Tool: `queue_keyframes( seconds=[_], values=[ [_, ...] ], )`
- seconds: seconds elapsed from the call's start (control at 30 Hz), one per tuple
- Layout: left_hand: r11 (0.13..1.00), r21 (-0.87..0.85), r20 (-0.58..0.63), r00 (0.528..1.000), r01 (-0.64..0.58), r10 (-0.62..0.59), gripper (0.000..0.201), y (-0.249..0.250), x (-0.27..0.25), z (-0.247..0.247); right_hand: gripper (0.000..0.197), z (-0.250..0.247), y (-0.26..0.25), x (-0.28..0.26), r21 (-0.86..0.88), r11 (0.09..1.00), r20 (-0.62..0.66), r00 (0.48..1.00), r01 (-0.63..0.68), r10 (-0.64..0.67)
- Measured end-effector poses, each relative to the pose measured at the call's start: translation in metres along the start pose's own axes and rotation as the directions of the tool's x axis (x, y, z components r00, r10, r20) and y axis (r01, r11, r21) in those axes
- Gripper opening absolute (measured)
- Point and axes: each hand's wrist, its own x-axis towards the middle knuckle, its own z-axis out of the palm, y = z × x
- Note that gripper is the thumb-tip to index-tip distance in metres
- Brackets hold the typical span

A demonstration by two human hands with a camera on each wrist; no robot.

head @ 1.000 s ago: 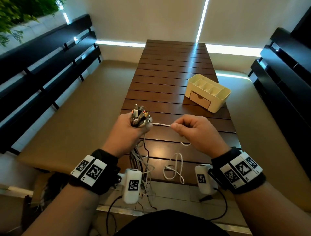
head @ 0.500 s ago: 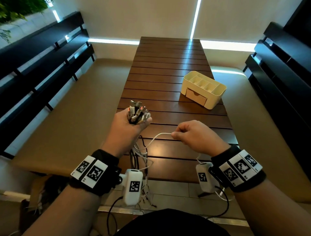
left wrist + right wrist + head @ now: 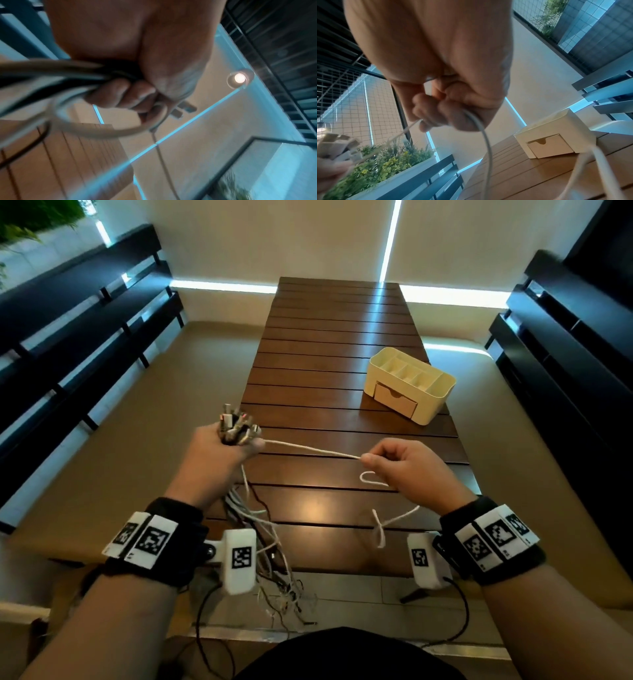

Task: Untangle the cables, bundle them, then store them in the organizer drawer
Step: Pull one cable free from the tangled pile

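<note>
Stretching taut between the two fists, a thin white cable [image 3: 311, 449] runs from the left hand [image 3: 219, 453] to the right hand [image 3: 407, 465], above the near end of the table [image 3: 335, 337]. The right hand's fingertips [image 3: 426, 108] pinch this smooth round cord, and its slack curls in a small loop below the fist and trails on toward the wrist. The left hand is clenched round a thick bundle [image 3: 236, 424] of cables, their metal and plastic plugs bristling upward out of the fist like a bouquet. Below that fist the bundle's strands, white, grey and black, hang in a loose snarl past the table's near edge. In the left wrist view the curled fingers [image 3: 123, 94] wrap the bunched cords, blurred but plainly enclosed.

The table is long and narrow, made of dark brown wooden slats with a glossy sheen. On its right side, well apart from both hands, stands the organizer [image 3: 411, 385], a cream plastic box with rounded corners, open compartments divided on top, and a small drawer [image 3: 395, 400] in front, closed, with a half-round notch at its upper edge. Dark slatted benches [image 3: 85, 320] flank the table on both sides
</note>
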Motion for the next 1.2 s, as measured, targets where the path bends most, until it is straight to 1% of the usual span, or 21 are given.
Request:
queue_keyframes(
  seconds=[0.03,0.1,0.17,0.23,0.3,0.37,0.4,0.47,0.57,0.63,0.73,0.77,0.8,0.83,0.9,0.93,0.97,1.0,1.03,1.1,1.2],
  values=[
    [0.998,0.052,0.046,0.999,0.021,-0.023,0.014,-0.001,0.001,-0.001,0.021,0.001,0.002,0.001,-0.025,1.000,-0.018,1.000,-0.001,0.000],
    [0.979,0.205,0.170,0.985,0.007,-0.042,0.011,-0.004,-0.004,0.009,0.020,0.005,0.001,0.004,-0.079,0.997,-0.040,0.999,-0.008,0.005],
    [0.954,0.300,0.233,0.971,-0.018,-0.055,0.013,-0.006,-0.011,0.022,0.018,0.008,-0.003,0.009,-0.199,0.979,0.001,0.999,-0.045,0.046],
    [0.968,0.250,0.208,0.977,0.000,-0.054,0.016,-0.008,-0.014,0.028,0.015,0.010,-0.003,0.012,-0.381,0.920,0.092,0.986,-0.095,0.139],
    [0.980,0.197,0.141,0.990,-0.002,-0.027,0.017,-0.010,-0.014,0.027,0.014,0.009,-0.002,0.011,-0.454,0.884,0.153,0.969,-0.108,0.197],
    [0.975,0.215,0.095,0.995,-0.050,0.030,0.018,-0.009,-0.015,0.024,0.014,0.009,-0.005,0.007,-0.394,0.916,0.210,0.963,-0.074,0.168],
    [0.973,0.214,0.110,0.992,-0.083,0.060,0.018,-0.006,-0.016,0.024,0.017,0.009,-0.008,0.005,-0.338,0.940,0.235,0.963,-0.045,0.130],
    [0.971,0.177,0.222,0.968,-0.159,0.118,0.017,0.000,-0.020,0.029,0.019,0.013,-0.016,0.003,-0.201,0.979,0.240,0.970,0.020,0.030],
    [0.970,0.075,0.390,0.902,-0.230,0.184,0.019,0.009,-0.025,0.043,0.014,0.018,-0.026,0.005,-0.060,0.991,0.196,0.975,0.121,-0.107],
    [0.972,0.020,0.432,0.878,-0.235,0.204,0.018,0.010,-0.025,0.045,0.012,0.019,-0.027,0.006,-0.004,0.987,0.162,0.974,0.160,-0.158],
    [0.969,0.029,0.476,0.856,-0.244,0.201,0.020,0.009,-0.022,0.041,0.012,0.019,-0.025,0.002,0.086,0.979,0.157,0.968,0.183,-0.195],
    [0.968,0.040,0.469,0.860,-0.248,0.201,0.019,0.008,-0.022,0.038,0.011,0.020,-0.024,0.000,0.111,0.977,0.164,0.966,0.184,-0.201],
    [0.967,0.051,0.435,0.877,-0.251,0.205,0.018,0.007,-0.021,0.036,0.011,0.021,-0.023,-0.001,0.129,0.976,0.164,0.967,0.177,-0.197],
    [0.968,0.062,0.367,0.908,-0.243,0.204,0.018,0.006,-0.019,0.033,0.011,0.022,-0.020,-0.002,0.133,0.978,0.156,0.971,0.162,-0.182],
    [0.983,0.050,0.148,0.975,-0.176,0.167,0.017,0.004,-0.014,0.022,0.013,0.022,-0.011,-0.002,0.088,0.990,0.128,0.985,0.107,-0.118],
    [0.989,0.040,0.032,0.989,-0.143,0.142,0.016,0.004,-0.011,0.014,0.014,0.022,-0.004,-0.003,0.056,0.996,0.123,0.990,0.070,-0.076],
    [0.991,0.044,-0.050,0.990,-0.126,0.129,0.016,0.004,-0.008,0.005,0.015,0.022,0.003,-0.005,0.029,0.999,0.130,0.991,0.035,-0.038],
    [0.991,0.058,-0.081,0.989,-0.121,0.125,0.016,0.004,-0.006,-0.002,0.016,0.023,0.008,-0.007,0.005,1.000,0.148,0.989,0.010,-0.011],
    [0.990,0.063,-0.069,0.989,-0.126,0.130,0.016,0.005,-0.005,-0.007,0.016,0.025,0.011,-0.009,-0.006,1.000,0.167,0.986,-0.001,0.002],
    [0.983,0.060,0.059,0.984,-0.171,0.168,0.015,0.009,-0.009,-0.002,0.016,0.030,0.008,-0.012,0.035,0.999,0.173,0.985,0.021,-0.027],
    [0.964,0.072,0.309,0.925,-0.257,0.223,0.016,0.010,-0.024,0.026,0.013,0.033,-0.010,-0.011,0.129,0.986,0.126,0.984,0.109,-0.125]
  ],
)
